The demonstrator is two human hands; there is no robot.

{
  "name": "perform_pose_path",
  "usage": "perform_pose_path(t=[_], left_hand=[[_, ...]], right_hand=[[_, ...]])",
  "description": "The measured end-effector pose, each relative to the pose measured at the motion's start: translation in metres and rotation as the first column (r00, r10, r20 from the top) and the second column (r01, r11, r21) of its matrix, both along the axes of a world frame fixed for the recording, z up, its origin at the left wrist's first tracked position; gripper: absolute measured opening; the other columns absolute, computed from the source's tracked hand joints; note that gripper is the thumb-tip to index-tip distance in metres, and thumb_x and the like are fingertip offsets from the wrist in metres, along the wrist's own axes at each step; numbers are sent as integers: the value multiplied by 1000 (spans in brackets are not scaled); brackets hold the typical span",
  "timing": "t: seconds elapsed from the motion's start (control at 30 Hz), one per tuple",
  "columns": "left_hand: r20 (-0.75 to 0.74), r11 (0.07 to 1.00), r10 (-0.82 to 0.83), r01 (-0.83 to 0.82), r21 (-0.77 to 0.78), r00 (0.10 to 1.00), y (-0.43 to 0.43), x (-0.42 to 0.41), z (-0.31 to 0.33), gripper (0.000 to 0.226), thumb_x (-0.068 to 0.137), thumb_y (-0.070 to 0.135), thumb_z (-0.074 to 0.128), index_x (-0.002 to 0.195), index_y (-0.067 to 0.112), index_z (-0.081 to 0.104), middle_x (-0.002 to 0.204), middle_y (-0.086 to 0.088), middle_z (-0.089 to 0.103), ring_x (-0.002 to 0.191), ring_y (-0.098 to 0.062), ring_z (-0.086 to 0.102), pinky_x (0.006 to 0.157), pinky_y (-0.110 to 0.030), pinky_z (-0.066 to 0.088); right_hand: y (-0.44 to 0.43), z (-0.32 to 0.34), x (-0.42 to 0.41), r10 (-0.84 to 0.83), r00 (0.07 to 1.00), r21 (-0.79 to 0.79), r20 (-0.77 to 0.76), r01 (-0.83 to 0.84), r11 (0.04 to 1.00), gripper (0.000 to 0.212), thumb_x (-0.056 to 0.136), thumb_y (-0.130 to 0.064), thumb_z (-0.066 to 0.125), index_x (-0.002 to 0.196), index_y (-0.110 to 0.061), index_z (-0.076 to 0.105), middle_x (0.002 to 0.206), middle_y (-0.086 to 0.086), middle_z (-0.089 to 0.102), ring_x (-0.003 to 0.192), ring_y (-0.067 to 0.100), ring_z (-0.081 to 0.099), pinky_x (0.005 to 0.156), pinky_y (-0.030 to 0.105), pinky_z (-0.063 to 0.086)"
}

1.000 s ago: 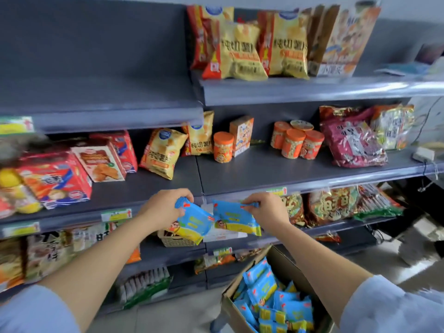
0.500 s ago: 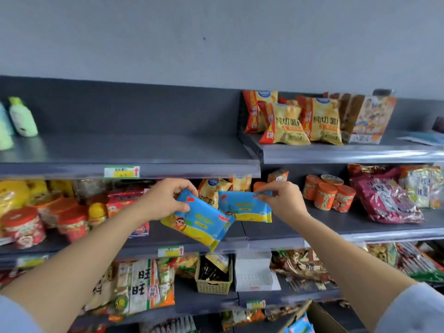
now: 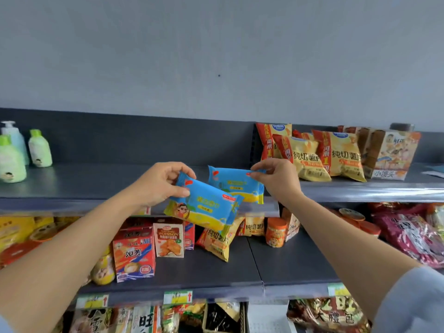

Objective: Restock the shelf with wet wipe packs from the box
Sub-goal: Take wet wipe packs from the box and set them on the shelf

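Note:
Each of my hands holds one blue and yellow wet wipe pack. My left hand [image 3: 157, 182] grips the nearer wet wipe pack [image 3: 204, 206] by its upper left corner; that pack tilts down to the right, in front of the top shelf's front edge. My right hand [image 3: 276, 180] pinches the second wet wipe pack [image 3: 234, 185] by its upper right corner, just above the dark grey top shelf [image 3: 101, 181]. The two packs overlap slightly. The box is out of view.
Green and white bottles [image 3: 14, 152] stand at the top shelf's far left. Yellow crisp bags [image 3: 322, 155] and a snack box [image 3: 391, 155] fill its right section. The shelf below holds red cartons [image 3: 134, 253], crisp bags and an orange jar [image 3: 276, 233].
Both hands have risen with their packs from beside the box to the top shelf's height. The view has tilted upwards, and the box has dropped out of sight.

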State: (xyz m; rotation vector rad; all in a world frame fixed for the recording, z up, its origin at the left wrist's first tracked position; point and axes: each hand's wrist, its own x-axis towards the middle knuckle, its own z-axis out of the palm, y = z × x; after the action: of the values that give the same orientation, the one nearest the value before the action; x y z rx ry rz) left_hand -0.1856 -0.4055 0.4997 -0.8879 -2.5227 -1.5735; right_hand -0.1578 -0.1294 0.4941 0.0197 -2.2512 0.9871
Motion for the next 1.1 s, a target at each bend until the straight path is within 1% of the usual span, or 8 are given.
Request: perform_pose_path(t=[0.23, 0.47, 0.57, 0.63, 0.77, 0.87, 1.0, 1.1], left_hand=[[-21, 996, 85, -85, 15, 996, 18, -59, 14, 29, 79, -8, 69, 90, 19, 67, 92, -10, 71, 85, -19, 69, 72, -35, 60], [11, 986, 160, -161, 32, 987, 33, -111, 8, 28, 80, -7, 69, 89, 19, 66, 92, -6, 71, 86, -17, 69, 70, -31, 60], [17, 986, 167, -167, 17, 986, 39, -133, 4, 29, 80, -7, 69, 90, 19, 66, 89, -5, 71, 82, -15, 70, 70, -31, 60], [22, 986, 165, -165, -3, 986, 43, -147, 4, 27, 80, -6, 70, 91, 18, 65, 87, -1, 71, 78, -12, 70, 65, -25, 59], [29, 988, 151, -150, -22, 988, 49, -176, 3, 27, 80, -5, 70, 90, 19, 64, 84, 3, 70, 73, -7, 70, 60, -20, 56], [34, 989, 142, -141, -49, 989, 51, -199, 3, 26, 80, -4, 71, 90, 19, 64, 86, 5, 70, 76, -7, 70, 60, -20, 56], [42, 989, 129, -125, -75, 991, 52, -227, 3, 25, 80, -3, 71, 92, 18, 64, 89, 6, 69, 79, -7, 70, 59, -19, 56], [57, 991, 118, -113, -76, 991, 52, -247, 2, 25, 80, -3, 71, 91, 18, 63, 90, 6, 69, 79, -7, 70, 59, -19, 55]], right_hand=[[9, 20, -83, -3, 1000, 19, -7, 3, 1000, 5, 80, -20, 77, 83, -20, 73, 85, -3, 68, 79, 13, 61, 57, 22, 48], [19, 16, -152, -14, 997, 20, 72, 12, 1000, 5, 82, -19, 75, 82, -20, 70, 91, 0, 68, 81, 12, 60, 51, 18, 42], [17, 13, -178, -11, 995, 27, 98, 8, 1000, 5, 82, -20, 75, 83, -20, 70, 91, -1, 67, 80, 10, 59, 50, 17, 39], [15, 11, -194, -6, 993, 31, 114, 2, 1000, 6, 81, -21, 76, 83, -19, 71, 90, -1, 66, 80, 11, 58, 51, 17, 39], [12, 9, -228, 1, 992, 30, 129, -5, 1000, 8, 79, -21, 77, 78, -21, 70, 87, -2, 67, 83, 12, 61, 58, 22, 46], [11, 8, -252, -10, 987, 23, 159, 7, 1000, 8, 81, -20, 76, 77, -22, 69, 88, -3, 67, 84, 12, 63, 62, 25, 52], [10, 7, -283, -24, 982, 24, 189, 20, 1000, 7, 82, -20, 74, 78, -21, 70, 90, -3, 68, 84, 11, 63, 56, 18, 48], [10, 3, -304, -24, 977, 0, 214, 25, 1000, 4, 83, -20, 74, 81, -19, 70, 91, -3, 67, 85, 11, 63, 56, 18, 48]])
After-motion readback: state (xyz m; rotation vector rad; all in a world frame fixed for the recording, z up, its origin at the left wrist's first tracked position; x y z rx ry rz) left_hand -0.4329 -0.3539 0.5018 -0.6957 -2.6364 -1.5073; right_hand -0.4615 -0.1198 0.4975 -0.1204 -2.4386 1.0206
